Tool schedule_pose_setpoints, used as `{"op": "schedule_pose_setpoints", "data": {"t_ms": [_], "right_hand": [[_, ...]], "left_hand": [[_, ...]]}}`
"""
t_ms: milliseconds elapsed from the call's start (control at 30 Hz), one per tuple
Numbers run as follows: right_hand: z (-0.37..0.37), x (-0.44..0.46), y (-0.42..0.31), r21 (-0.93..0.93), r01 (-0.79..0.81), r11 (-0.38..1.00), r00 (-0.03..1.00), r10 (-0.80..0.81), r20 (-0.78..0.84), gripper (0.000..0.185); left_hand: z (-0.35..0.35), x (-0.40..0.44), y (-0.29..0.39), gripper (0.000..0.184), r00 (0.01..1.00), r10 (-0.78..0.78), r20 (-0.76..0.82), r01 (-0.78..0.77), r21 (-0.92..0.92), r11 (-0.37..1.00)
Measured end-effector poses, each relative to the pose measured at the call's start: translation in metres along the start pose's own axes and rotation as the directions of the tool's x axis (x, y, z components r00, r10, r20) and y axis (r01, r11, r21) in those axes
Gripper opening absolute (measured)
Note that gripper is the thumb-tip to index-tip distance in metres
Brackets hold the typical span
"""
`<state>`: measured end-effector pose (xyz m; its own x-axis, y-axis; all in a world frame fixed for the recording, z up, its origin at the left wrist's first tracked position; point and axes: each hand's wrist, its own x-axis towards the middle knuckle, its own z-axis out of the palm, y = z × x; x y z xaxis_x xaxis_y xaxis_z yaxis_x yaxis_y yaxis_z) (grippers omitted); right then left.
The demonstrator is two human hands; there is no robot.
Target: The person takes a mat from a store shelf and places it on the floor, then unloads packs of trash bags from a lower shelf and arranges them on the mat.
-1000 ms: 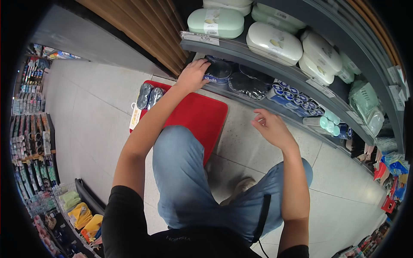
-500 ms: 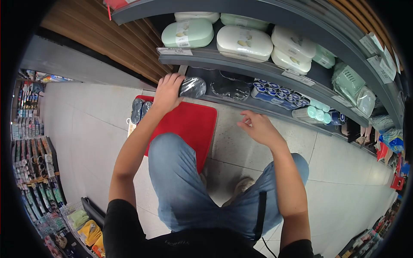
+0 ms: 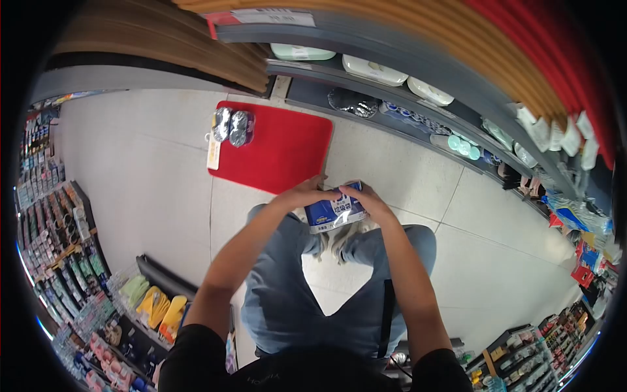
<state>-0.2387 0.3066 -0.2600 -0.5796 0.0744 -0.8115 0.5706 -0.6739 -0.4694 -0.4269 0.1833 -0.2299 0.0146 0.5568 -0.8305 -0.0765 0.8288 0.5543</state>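
Both my hands hold a blue and white pack of garbage bags (image 3: 335, 210) between my knees, its printed face up. My left hand (image 3: 305, 194) grips the left side, with the thumb across the top. On the right side, my right hand (image 3: 369, 201) has its thumb on the top edge; its other fingers are mostly hidden behind the pack. Beyond my hands a red mat (image 3: 281, 147) lies on the floor. Two dark, shiny plastic-wrapped packs (image 3: 241, 128) rest at its far left corner, beside the mat's white hang tag (image 3: 213, 155).
In front runs a grey shelf unit (image 3: 313, 97). Its bottom level bears a dark wrapped pack (image 3: 353, 102), blue packs (image 3: 415, 119) and mint-topped rolls (image 3: 464, 146). White and green boxes (image 3: 372, 70) sit above. Racks of goods (image 3: 62, 242) stand on the left.
My left hand has left the dark wrapped pack by the shelf and come back toward me. My right hand has closed in too, and both now hold the garbage bag pack. The view has shifted.
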Motion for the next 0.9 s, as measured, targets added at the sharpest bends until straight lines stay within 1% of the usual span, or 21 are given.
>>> {"op": "schedule_pose_setpoints", "data": {"t_ms": [33,67,100,167,200,300,333,400,433,467,500,533,633,667,767,800,867,900], "right_hand": [[0.009,-0.015,0.009,0.098,-0.079,0.992,0.996,0.082,-0.025,0.069],[0.018,-0.034,0.020,0.116,-0.057,0.992,0.996,0.065,-0.062,0.069],[0.027,-0.058,0.026,0.130,-0.100,0.987,0.989,0.113,-0.095,0.068],[0.044,-0.111,0.026,0.152,-0.173,0.973,0.967,0.197,-0.164,0.067],[0.054,-0.144,0.019,0.171,-0.202,0.964,0.948,0.237,-0.214,0.069],[0.067,-0.221,0.025,0.177,-0.175,0.969,0.936,0.219,-0.276,0.070],[0.080,-0.258,0.004,0.151,-0.123,0.981,0.938,0.165,-0.305,0.074],[0.090,-0.311,-0.012,0.117,-0.127,0.985,0.946,0.156,-0.283,0.076],[0.096,-0.332,-0.028,0.097,-0.125,0.987,0.950,0.148,-0.275,0.077],[0.102,-0.357,-0.040,0.120,-0.108,0.987,0.956,0.136,-0.260,0.078],[0.108,-0.378,-0.048,0.122,-0.069,0.990,0.964,0.097,-0.249,0.078],[0.112,-0.393,-0.060,0.116,-0.022,0.993,0.970,0.050,-0.237,0.079],[0.137,-0.446,-0.100,0.076,0.089,0.993,0.970,-0.069,-0.231,0.080],[0.151,-0.463,-0.119,0.063,0.129,0.990,0.966,-0.111,-0.235,0.080],[0.202,-0.517,-0.166,0.099,0.276,0.956,0.923,-0.236,-0.303,0.077],[0.206,-0.509,-0.155,0.154,0.337,0.929,0.898,-0.267,-0.350,0.068],[0.232,-0.533,-0.176,0.149,0.444,0.884,0.880,-0.398,-0.261,0.063],[0.249,-0.545,-0.185,0.152,0.491,0.858,0.864,-0.458,-0.209,0.061]], "left_hand": [[0.013,-0.017,-0.001,0.102,0.997,-0.031,-0.065,0.026,-0.076,0.997],[0.027,-0.036,-0.006,0.102,0.990,-0.070,-0.125,0.051,-0.153,0.987],[0.041,-0.053,-0.020,0.099,0.979,-0.114,-0.170,0.062,-0.284,0.957],[0.075,-0.085,-0.046,0.093,0.947,-0.207,-0.246,0.048,-0.528,0.848],[0.091,-0.112,-0.044,0.088,0.956,-0.213,-0.203,0.021,-0.674,0.739],[0.134,-0.213,-0.009,0.079,0.993,-0.084,-0.081,-0.014,-0.798,0.603],[0.147,-0.244,0.003,0.073,0.990,-0.118,-0.077,0.011,-0.793,0.610],[0.166,-0.292,0.024,0.061,0.983,-0.173,-0.066,0.059,-0.775,0.629],[0.169,-0.312,0.045,0.066,0.982,-0.141,-0.125,-0.006,-0.767,0.642],[0.175,-0.334,0.063,0.072,0.977,-0.112,-0.179,-0.064,-0.758,0.650],[0.182,-0.355,0.076,0.077,0.969,-0.087,-0.230,-0.119,-0.749,0.651],[0.181,-0.370,0.086,0.079,0.962,-0.046,-0.270,-0.161,-0.694,0.702],[0.172,-0.432,0.139,0.079,0.952,0.072,-0.298,-0.247,-0.603,0.758],[0.173,-0.457,0.161,0.077,0.925,0.103,-0.365,-0.316,-0.592,0.741],[0.155,-0.502,0.171,0.079,0.833,0.320,-0.451,-0.518,-0.434,0.737],[0.145,-0.525,0.181,0.081,0.837,0.368,-0.405,-0.535,-0.466,0.705],[0.124,-0.580,0.207,0.088,0.823,0.465,-0.326,-0.566,-0.532,0.630],[0.116,-0.602,0.211,0.091,0.800,0.516,-0.306,-0.595,-0.510,0.621]]}}
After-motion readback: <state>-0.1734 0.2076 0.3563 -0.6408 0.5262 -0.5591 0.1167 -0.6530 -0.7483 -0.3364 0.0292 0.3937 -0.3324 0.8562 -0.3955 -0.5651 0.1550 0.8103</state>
